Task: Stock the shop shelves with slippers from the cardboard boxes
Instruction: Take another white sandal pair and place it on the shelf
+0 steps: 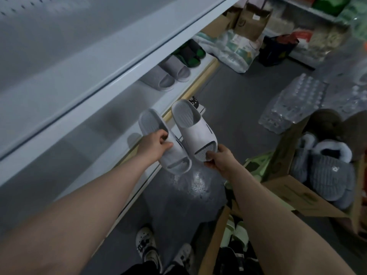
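The person holds two pale grey slippers over the floor (228,100), just beside the front edge of the low shelf (119,120). The left hand (157,144) is curled round the middle of the left slipper (151,121). The right hand (217,157) only pinches the toe tip of the right slipper (190,126). That pinch is small, so the right slipper could tip and drop. A heel could also bump the shelf edge on the way in. Both slippers lie long from 5 o'clock to 11 o'clock, toes near the hands and heels toward the shelf. The cardboard box (297,197) sits at 3 o'clock.
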A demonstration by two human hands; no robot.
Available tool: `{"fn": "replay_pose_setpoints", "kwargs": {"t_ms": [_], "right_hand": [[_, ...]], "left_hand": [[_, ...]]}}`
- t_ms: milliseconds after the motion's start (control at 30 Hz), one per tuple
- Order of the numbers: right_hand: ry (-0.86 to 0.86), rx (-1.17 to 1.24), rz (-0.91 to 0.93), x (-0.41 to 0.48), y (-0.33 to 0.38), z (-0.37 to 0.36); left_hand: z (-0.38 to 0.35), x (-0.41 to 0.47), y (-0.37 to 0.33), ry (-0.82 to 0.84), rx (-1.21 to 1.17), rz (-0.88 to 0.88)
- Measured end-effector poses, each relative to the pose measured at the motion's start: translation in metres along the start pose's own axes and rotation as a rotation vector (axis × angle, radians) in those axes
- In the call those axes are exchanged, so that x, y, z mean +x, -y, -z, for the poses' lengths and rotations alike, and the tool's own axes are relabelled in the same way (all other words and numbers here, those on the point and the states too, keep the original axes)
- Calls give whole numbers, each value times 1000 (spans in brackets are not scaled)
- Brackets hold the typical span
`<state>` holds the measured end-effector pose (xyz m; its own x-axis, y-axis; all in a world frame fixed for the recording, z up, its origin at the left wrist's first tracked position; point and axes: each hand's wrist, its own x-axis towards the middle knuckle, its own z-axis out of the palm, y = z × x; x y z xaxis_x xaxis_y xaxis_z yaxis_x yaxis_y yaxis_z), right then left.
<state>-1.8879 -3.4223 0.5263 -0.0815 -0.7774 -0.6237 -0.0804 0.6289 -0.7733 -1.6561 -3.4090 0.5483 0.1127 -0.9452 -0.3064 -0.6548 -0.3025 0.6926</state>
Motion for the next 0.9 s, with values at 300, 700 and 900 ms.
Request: {"fn": "replay_pose_setpoints", "kwargs": {"t_ms": [300, 700, 900], "right_hand": [[126, -59, -27, 56, 16, -70], [376, -217, 99, 199, 89, -167], [449, -280, 157, 256, 94, -193]], "left_hand": [[29, 38, 52, -12, 15, 152], [45, 146, 93, -199, 199, 313], [38, 188, 101, -263, 227, 373]]}}
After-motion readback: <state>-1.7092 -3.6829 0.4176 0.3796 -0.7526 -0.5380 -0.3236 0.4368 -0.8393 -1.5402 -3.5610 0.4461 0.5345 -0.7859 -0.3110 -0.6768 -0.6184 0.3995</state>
